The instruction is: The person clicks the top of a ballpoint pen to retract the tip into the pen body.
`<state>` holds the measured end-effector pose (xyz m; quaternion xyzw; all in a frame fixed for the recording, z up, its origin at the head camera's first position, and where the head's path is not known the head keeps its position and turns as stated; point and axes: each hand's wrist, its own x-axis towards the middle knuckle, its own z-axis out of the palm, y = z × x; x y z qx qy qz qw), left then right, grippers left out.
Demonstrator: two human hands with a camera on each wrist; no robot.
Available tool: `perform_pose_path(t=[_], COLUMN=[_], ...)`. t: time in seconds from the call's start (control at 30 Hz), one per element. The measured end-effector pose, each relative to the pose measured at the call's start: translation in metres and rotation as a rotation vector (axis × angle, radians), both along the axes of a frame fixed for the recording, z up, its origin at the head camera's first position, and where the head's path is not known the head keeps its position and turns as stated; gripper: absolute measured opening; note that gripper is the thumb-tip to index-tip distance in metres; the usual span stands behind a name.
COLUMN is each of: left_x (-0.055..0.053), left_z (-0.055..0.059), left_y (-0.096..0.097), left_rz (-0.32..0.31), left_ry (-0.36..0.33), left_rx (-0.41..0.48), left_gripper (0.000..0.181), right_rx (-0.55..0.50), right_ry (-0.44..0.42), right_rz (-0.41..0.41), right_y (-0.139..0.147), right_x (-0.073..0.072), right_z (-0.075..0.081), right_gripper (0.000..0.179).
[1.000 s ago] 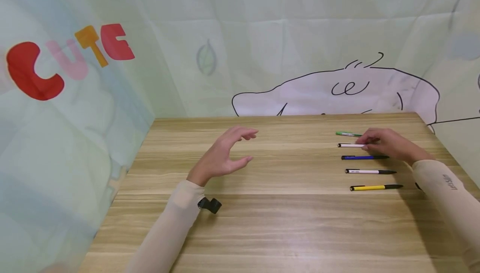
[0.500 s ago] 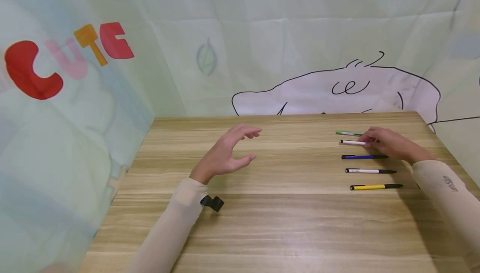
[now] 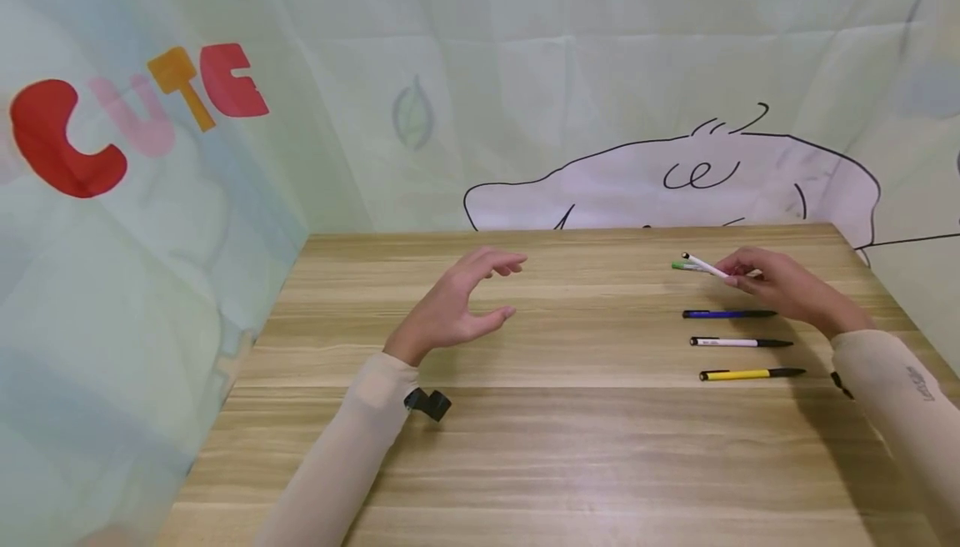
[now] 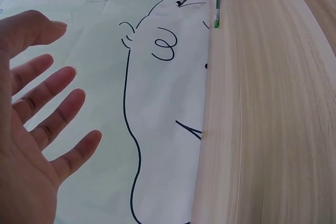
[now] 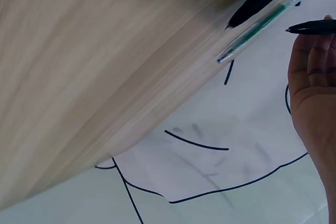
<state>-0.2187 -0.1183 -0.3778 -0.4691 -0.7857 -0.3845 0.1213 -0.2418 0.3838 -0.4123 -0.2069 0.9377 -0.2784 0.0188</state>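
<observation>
Between thumb and fingers, my right hand (image 3: 780,284) pinches a white pen (image 3: 705,265) raised off the table, its rear end tilted up to the left. In the right wrist view the black front part (image 5: 312,27) of this pen shows above the fingers. Behind it in the head view lies a green pen (image 3: 681,266), partly covered by the white pen and the hand. Nearer me, a blue pen (image 3: 727,314), a second white pen (image 3: 738,343) and a yellow pen (image 3: 750,374) lie in a column. My left hand (image 3: 453,305) hovers left of them, fingers spread, holding nothing.
The wooden table (image 3: 570,455) fills the lower view, with its far edge against a printed cloth backdrop (image 3: 480,97). A black strap device (image 3: 429,404) sits on the left wrist, over a beige sleeve (image 3: 337,464).
My right hand has lifted the white pen from its place between the green and blue pens, and its rear end has swung upward. The left hand has drifted slightly right.
</observation>
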Motion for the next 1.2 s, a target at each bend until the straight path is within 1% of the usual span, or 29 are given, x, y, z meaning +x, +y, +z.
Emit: perform_pose_path(t=[0.1,0.2,0.4,0.67,0.87,1.0,1.2], left_x=[-0.001,-0.002,-0.003,-0.007,-0.008,-0.010,-0.013], left_z=[0.000,0.000,0.000,-0.001,0.002,0.003,0.005], left_y=[0.001,0.002,0.007,0.017,0.026,0.032,0.040], left_rz=[-0.001,0.000,-0.003,-0.015,0.009,0.006,-0.004], left_ry=[0.000,0.001,-0.003,-0.015,-0.022,-0.019,-0.001], left_rx=[0.001,0.003,0.008,0.007,-0.005,0.013,0.027], left_gripper=[0.061,0.061,0.061,0.060,0.061,0.062,0.063], right_rx=[-0.066,-0.110,-0.162,-0.248,-0.288,-0.328,-0.418], right_ry=[-0.019,-0.009,0.004,-0.044,-0.045,-0.042,-0.044], right_rz=[-0.012,-0.024,-0.083,-0.119,-0.157,-0.168,-0.162], right_y=[-0.003,-0.006,-0.016,-0.026,-0.033,-0.041,-0.053], right_x=[0.005,0.009,0.017,0.024,0.027,0.031,0.037], right_z=[0.002,0.002,0.004,0.006,0.006,0.010,0.016], right_gripper=[0.020,0.020,0.019,0.021,0.024,0.026,0.028])
